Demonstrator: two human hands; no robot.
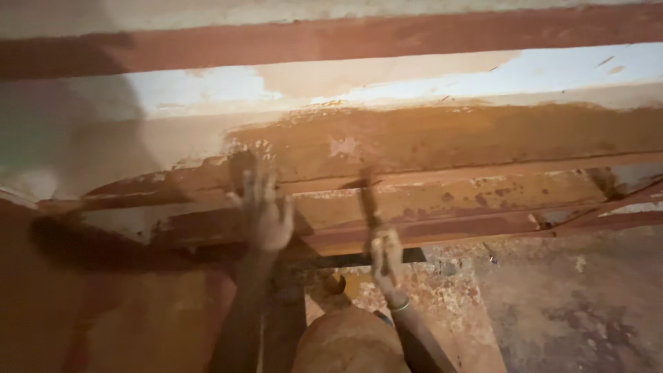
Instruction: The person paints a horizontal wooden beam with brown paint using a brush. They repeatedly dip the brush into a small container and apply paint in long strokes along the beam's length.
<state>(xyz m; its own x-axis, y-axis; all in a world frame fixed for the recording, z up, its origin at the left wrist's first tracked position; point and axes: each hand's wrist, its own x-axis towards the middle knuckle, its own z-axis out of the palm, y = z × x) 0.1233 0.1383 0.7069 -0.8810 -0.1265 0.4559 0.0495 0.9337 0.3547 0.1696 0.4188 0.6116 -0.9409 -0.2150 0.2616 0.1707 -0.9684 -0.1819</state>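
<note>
Brush [368,200] rises from right hand [387,257]; left hand [264,215] lies flat beside it.

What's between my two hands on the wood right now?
In the head view, only bare, paint-smeared beam lies between the flat left hand and the right hand holding the brush.

Support: a long wooden beam [442,138], stepped along its length, part pale and bare, part coated wet orange-brown.
Coated stretch: above and to the right of the right hand [385,257].
Bare stretch: above and left of the left hand [266,214] (which lies flat on the wood).
Below: mottled grey-brown concrete floor [573,304], stained.
</note>
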